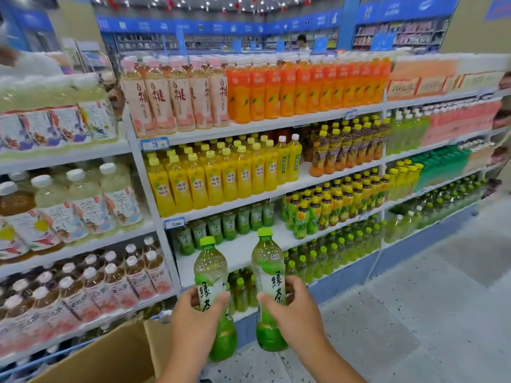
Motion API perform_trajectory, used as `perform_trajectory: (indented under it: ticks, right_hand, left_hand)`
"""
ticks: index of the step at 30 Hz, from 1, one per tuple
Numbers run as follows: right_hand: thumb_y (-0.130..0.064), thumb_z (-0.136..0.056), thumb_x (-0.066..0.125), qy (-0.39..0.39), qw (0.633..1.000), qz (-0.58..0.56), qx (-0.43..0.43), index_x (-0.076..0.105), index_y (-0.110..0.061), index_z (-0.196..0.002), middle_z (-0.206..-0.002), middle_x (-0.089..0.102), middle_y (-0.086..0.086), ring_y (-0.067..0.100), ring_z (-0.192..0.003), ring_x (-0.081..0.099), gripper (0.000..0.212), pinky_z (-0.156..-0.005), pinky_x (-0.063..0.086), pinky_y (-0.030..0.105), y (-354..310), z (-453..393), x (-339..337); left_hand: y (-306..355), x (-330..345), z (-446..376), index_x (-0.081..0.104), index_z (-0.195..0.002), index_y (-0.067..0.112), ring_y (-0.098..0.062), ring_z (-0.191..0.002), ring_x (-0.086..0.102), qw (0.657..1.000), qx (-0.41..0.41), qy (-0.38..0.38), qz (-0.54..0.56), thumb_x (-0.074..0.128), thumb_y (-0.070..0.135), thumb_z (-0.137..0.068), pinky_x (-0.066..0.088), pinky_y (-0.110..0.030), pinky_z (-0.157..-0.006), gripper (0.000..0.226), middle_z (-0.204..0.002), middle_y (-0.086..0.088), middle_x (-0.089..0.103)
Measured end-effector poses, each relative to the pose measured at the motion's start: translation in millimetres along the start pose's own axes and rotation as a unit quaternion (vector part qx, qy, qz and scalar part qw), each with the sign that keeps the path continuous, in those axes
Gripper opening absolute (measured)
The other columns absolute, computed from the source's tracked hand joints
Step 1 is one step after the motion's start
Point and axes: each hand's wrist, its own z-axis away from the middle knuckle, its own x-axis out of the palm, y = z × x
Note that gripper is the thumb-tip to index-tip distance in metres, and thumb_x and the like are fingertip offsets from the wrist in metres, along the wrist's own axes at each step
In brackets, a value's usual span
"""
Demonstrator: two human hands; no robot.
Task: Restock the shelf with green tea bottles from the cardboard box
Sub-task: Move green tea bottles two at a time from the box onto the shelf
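Two green tea bottles are held upright in front of the shelving — the left bottle in the left hand and the right bottle in the right hand, each grip wrapped around the bottle's middle with fingers curled over the label. Both bottles have bright lime-green caps, clear shoulders showing pale yellow-green liquid, and a green-and-white label with large dark characters; the base of each deepens to solid green. They hang just before the white shelf, whose front half is bare while a row of matching green tea bottles stands at its back. The shelf above holds yellow bottles packed in ranks; the tier below carries more green-capped bottles. At lower left an open cardboard box sits near the hands — its flap is up and its inside is cut off by the frame edge, so its contents cannot be seen.
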Motion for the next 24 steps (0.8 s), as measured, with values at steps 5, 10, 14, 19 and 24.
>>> perform_trajectory:
  ticks: [5,10,14,19,24]
  right_hand:
    - [-0.045,-0.078,0.082,0.017,1.0,0.003,-0.005,0.055,-0.037,-0.112,-0.104,0.067,-0.018,0.002,-0.095,0.065,0.044,-0.075,0.052,0.024,-2,-64,-6]
    - [-0.04,-0.077,0.085,0.025,0.999,0.02,0.016,0.055,-0.037,-0.112,-0.104,0.067,-0.017,0.001,-0.094,0.063,0.046,-0.075,0.051,0.025,-7,-129,-9]
    - [-0.039,-0.075,0.086,0.03,0.998,0.035,0.032,0.055,-0.037,-0.111,-0.102,0.067,-0.017,0.002,-0.094,0.063,0.047,-0.077,0.052,0.027,-7,-174,-11]
    - [-0.042,-0.071,0.086,0.032,0.997,0.063,0.044,0.055,-0.036,-0.108,-0.103,0.066,-0.017,0.003,-0.094,0.063,0.049,-0.083,0.055,0.032,3,-217,-10]
    - [-0.042,-0.07,0.086,0.005,0.996,0.079,0.04,0.055,-0.035,-0.111,-0.106,0.065,-0.016,0.003,-0.096,0.063,0.052,-0.084,0.054,0.031,11,-268,-18]
  left_hand:
    - [15,40,-46,0.054,-0.132,0.021,-0.003,-0.077,0.045,1.0,0.017,-0.007,-0.002,0.081,0.043,-0.082,0.035,-0.029,-0.077,0.061,-0.087,0.026,0.043]
    - [23,74,-106,0.052,-0.123,0.026,-0.008,-0.081,0.052,1.0,-0.001,-0.011,-0.007,0.081,0.046,-0.081,0.039,-0.03,-0.074,0.055,-0.089,0.024,0.048]
    - [36,102,-144,0.048,-0.118,0.027,-0.005,-0.081,0.052,0.999,0.0,-0.035,-0.016,0.08,0.046,-0.081,0.041,-0.028,-0.07,0.052,-0.092,0.019,0.052]
    - [40,135,-168,0.048,-0.115,0.029,0.003,-0.08,0.051,0.999,-0.004,-0.045,-0.03,0.083,0.043,-0.079,0.042,-0.029,-0.068,0.052,-0.093,0.023,0.052]
    - [41,175,-190,0.055,-0.113,0.029,-0.004,-0.082,0.063,0.998,-0.025,-0.039,-0.032,0.085,0.043,-0.075,0.047,-0.026,-0.061,0.05,-0.097,0.015,0.064]
